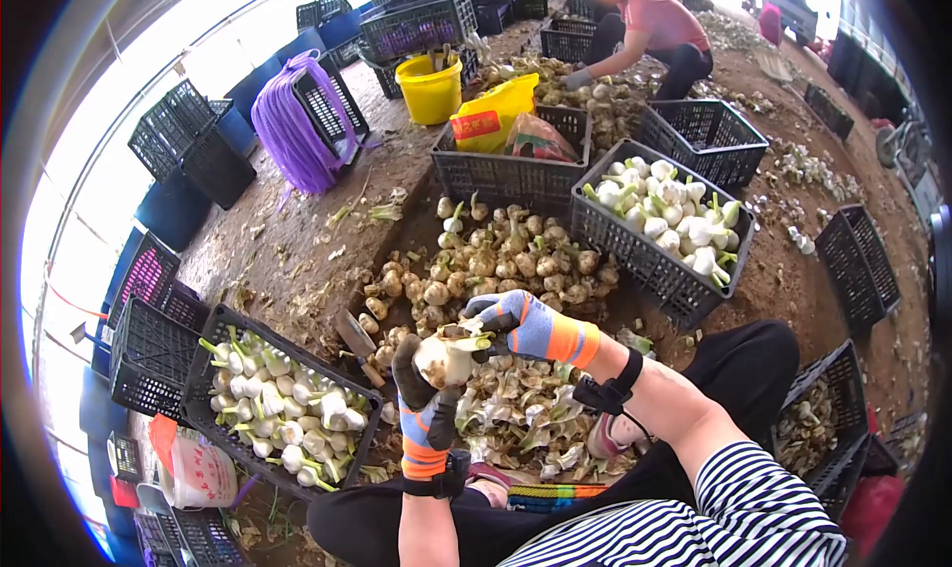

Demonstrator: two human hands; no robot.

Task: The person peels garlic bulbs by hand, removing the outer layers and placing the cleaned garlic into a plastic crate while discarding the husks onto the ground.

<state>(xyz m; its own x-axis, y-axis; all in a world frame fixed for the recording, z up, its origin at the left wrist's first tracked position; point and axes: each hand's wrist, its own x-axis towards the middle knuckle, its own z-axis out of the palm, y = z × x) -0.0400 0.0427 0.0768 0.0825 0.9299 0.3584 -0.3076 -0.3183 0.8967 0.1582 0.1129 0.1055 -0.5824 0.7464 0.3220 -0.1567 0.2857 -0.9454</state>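
My left hand (426, 408), in a blue, orange and dark grey glove, is closed around a large white garlic bulb (441, 365). The bulb's short green-white stem points right. My right hand (521, 324), gloved the same way, has its fingers bent at the top of that bulb, pinching its outer skin beside the stem. Below both hands lies a heap of peeled-off garlic skins (526, 413). Just beyond them is a pile of brownish, unpeeled garlic bulbs (496, 260). A blade-like tool with a wooden handle (355, 333) rests left of the pile.
A black crate (370, 438) of cleaned garlic stands at left, another crate (635, 275) of it at right. Farther back are a crate with a yellow bag (496, 111), a yellow bucket (430, 89) and purple netting (297, 121). A co-worker (659, 32) crouches beyond.
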